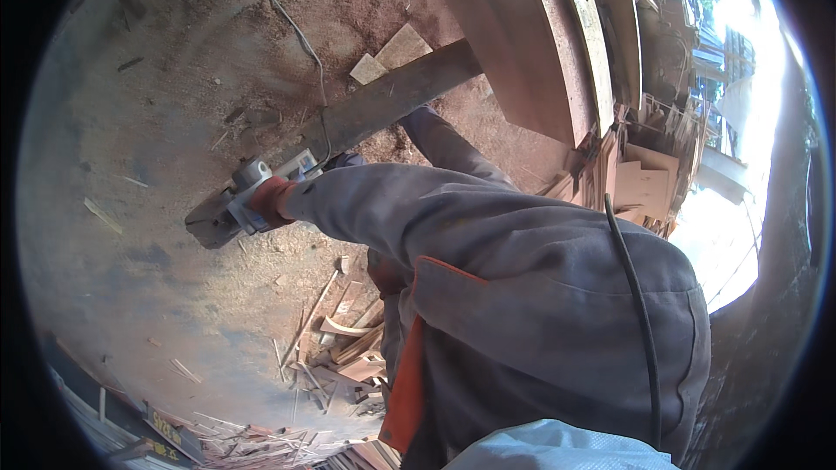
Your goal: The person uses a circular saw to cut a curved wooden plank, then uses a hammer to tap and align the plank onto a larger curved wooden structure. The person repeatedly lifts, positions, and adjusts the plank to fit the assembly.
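Note:
My right hand (270,201), in a reddish glove, grips a corded power tool (243,194) that looks like an electric hand planer. The tool sits at the near left end of a long dark wooden beam (392,93). Its grey cord (304,46) drapes over the beam and trails across the dusty floor. A reddish patch (384,272) below my right sleeve may be my gloved left hand. My jacket hides most of it, so what it holds or touches cannot be made out. My grey sleeve (379,199) stretches across the middle of the view.
Large boards (516,32) rise at the upper right, by the beam's far end. Two flat wood offcuts (400,51) lie behind the beam. Scrap wood (353,346) is heaped below my arm. More thin boards (646,176) stand stacked at right. Sawdust covers the floor (163,124).

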{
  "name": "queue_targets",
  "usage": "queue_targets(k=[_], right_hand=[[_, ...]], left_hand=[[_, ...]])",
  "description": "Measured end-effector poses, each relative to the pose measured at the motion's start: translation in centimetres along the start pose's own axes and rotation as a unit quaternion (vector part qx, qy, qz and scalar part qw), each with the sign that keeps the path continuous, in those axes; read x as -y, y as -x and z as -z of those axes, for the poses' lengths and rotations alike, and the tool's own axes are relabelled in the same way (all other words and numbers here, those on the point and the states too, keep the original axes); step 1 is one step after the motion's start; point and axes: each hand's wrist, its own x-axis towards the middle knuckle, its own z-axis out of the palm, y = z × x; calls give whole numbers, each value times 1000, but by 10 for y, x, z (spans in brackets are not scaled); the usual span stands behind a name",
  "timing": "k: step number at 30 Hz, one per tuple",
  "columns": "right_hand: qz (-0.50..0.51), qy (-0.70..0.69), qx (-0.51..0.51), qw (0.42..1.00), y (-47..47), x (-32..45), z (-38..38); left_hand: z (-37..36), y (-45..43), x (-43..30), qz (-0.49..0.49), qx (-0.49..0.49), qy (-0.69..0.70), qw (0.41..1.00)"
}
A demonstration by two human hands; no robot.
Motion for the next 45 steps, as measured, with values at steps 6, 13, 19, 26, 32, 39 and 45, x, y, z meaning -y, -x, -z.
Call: queue_targets(k=[6,13,19,26,32,39,45], right_hand=[[9,-15,6,1000,-7,-18,-19],[-25,-32,24,999,-17,-21,-31],[17,-24,9,1000,-19,-29,-44],[2,-49,-2,999,-12,-33,-36],[2,-64,15,998,10,-33,-11],[12,-51,-2,999,19,-32,1],[19,-53,14,998,29,-34,13]], left_hand=[[5,5,2,8,-3,-4,1000],[8,5,2,11,3,-7,1000],[3,6,4,11,2,-4,1000],[-6,1,4,8,8,0,1000],[-13,-2,4,8,12,0,1000],[-17,-5,2,8,14,2,1000],[-20,-4,3,8,19,0,1000]])
